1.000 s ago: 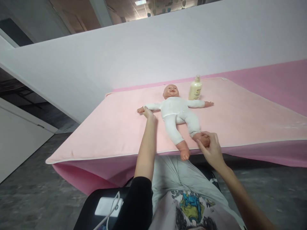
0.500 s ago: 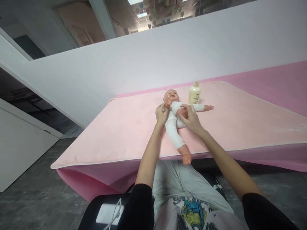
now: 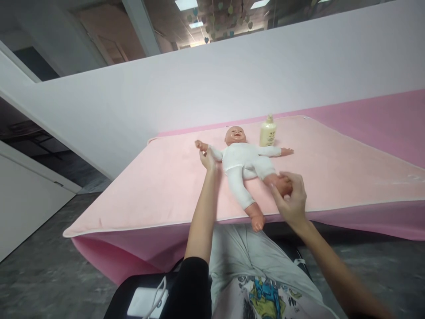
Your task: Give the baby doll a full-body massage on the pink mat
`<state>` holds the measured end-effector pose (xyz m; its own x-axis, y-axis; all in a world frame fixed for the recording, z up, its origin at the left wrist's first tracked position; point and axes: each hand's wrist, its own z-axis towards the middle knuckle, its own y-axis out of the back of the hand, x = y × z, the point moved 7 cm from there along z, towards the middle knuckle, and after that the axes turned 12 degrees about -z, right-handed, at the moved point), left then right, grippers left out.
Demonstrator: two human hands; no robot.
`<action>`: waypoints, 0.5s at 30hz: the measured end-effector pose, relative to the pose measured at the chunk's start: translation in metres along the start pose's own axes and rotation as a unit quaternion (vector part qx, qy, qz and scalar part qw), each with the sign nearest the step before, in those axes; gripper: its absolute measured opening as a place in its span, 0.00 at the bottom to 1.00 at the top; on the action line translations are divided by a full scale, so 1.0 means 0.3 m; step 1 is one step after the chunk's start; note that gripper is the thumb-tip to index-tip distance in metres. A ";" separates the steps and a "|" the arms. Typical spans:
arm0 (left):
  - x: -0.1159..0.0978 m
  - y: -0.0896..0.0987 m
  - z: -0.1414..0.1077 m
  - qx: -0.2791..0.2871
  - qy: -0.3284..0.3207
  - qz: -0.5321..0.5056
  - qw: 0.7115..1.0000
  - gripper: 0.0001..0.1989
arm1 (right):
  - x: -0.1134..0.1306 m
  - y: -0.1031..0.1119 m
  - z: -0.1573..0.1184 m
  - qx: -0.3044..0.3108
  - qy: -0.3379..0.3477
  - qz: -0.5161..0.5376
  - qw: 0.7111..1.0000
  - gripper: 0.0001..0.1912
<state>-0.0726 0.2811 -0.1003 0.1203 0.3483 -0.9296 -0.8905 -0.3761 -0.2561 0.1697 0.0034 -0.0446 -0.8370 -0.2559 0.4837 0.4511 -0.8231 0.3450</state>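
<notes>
A baby doll (image 3: 241,157) with a white cloth body lies face up on the pink mat (image 3: 159,186), its limbs spread. My left hand (image 3: 208,159) is closed around the doll's forearm near the wrist, on the left of its body. The doll's small hand pokes out beyond my fingers. On the right, my right hand (image 3: 292,197) grips the doll's foot, with the leg stretched out towards me. The other leg rests over the mat's near edge, and the arm on the right lies flat and untouched.
A pale yellow pump bottle (image 3: 267,131) stands behind the doll's right-side arm. A white partition (image 3: 212,88) rises along the table's far side. Below the left table edge, a white device with a cable (image 3: 148,302) lies on a black surface.
My hands have moved apart. The doll's arm has swung out left from its chest, and its bent leg has been straightened down to the right.
</notes>
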 end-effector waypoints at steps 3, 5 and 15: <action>-0.087 -0.102 -0.100 0.112 -0.093 0.060 0.988 0.20 | 0.014 -0.150 0.147 0.035 0.022 0.029 0.999 0.18; -0.136 -0.170 -0.180 0.198 -0.176 0.141 0.954 0.21 | 0.011 -0.267 0.196 0.099 0.030 0.053 0.993 0.16; -0.031 -0.009 -0.068 -0.012 -0.002 0.000 1.000 0.19 | -0.032 0.031 -0.086 -0.010 0.031 -0.025 0.999 0.15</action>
<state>-0.0623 0.2613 -0.0963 0.1185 0.3507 -0.9289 -0.8797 -0.3969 -0.2621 0.1739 -0.0150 -0.0668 -0.8766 -0.2446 0.4144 0.4021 -0.8454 0.3516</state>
